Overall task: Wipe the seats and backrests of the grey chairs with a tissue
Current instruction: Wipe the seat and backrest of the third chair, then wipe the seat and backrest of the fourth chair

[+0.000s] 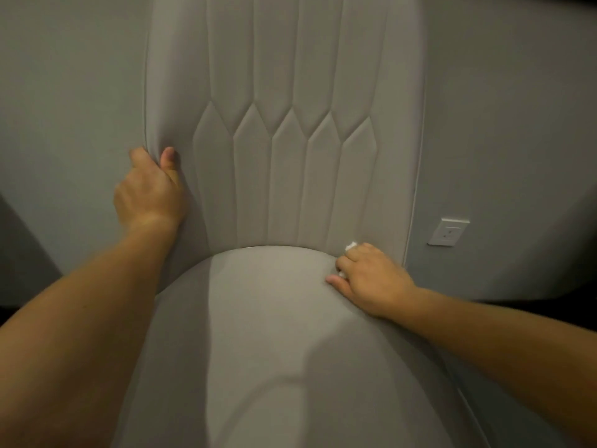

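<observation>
Tissue (350, 246) sat bunched in our right hand (371, 279), fingers curled round it, pressed on the seat (258, 318) at its rear right corner. Our left hand (148, 192) gripped the backrest (284, 124) edge. Most of the tissue was hidden under the fingers.

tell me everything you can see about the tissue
The tissue is white and crumpled into a small wad, mostly hidden inside the grip of the right hand. Only two bits show: one poking out above the knuckles, another under the fingers beside the thumb. It sits at the back right corner of the grey seat, just where the seat meets the backrest, pressed against the upholstery.
</observation>
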Available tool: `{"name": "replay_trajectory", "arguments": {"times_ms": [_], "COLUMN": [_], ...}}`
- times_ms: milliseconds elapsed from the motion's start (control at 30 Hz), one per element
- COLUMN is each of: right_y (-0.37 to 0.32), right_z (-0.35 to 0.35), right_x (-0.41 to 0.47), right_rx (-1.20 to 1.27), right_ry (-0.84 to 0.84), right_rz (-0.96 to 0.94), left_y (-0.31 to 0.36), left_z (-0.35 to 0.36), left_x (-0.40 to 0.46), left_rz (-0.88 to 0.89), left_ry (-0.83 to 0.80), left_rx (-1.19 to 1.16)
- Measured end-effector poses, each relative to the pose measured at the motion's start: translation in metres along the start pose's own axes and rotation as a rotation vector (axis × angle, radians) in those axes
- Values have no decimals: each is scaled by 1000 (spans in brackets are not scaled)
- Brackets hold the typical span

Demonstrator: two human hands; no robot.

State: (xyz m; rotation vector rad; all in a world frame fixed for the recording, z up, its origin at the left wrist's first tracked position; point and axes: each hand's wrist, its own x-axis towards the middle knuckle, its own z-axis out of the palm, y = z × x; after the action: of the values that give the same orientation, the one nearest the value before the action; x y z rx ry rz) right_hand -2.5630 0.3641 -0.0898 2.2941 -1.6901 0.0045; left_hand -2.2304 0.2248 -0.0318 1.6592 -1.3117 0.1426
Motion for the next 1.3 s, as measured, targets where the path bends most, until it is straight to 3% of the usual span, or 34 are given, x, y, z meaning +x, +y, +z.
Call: {"name": "replay_trajectory", "arguments": {"times_ms": [100,200,467,767,867,933,1033,1100,1167,1300], "right_y": [-24,-34,-37,-48,-56,-58,-55,-49,-41,-28], "right_z": [9,16,9,10,7,0,-18,-34,-54,-102], "right_x": [8,7,2,-5,-9,-11,-14,-15,-19,-36], "right_rx": [290,407,455,490,468,452,438,444,452,526], "right_ry": [-14,13,5,45,13,-29,-167,-258,-321,-399], "right_rz": [278,391,378,433,419,404,394,391,407,436], "left_y": [1,2,9,33,47,58,73,82,88,98], "left_z": [-1,-3,-25,-52,-57,-61,-69,-79,-93,-137], "left_x": [0,-1,-2,-44,-81,-110,-138,-144,-149,-150], "left_rz": [0,-8,52,-19,117,346,684,692,589,552], "left_ry": [-2,-15,-152,-288,-379,-503,-627,-730,-839,-953], "left_rx": [4,0,99,271,385,509,513,510,534,618]}}
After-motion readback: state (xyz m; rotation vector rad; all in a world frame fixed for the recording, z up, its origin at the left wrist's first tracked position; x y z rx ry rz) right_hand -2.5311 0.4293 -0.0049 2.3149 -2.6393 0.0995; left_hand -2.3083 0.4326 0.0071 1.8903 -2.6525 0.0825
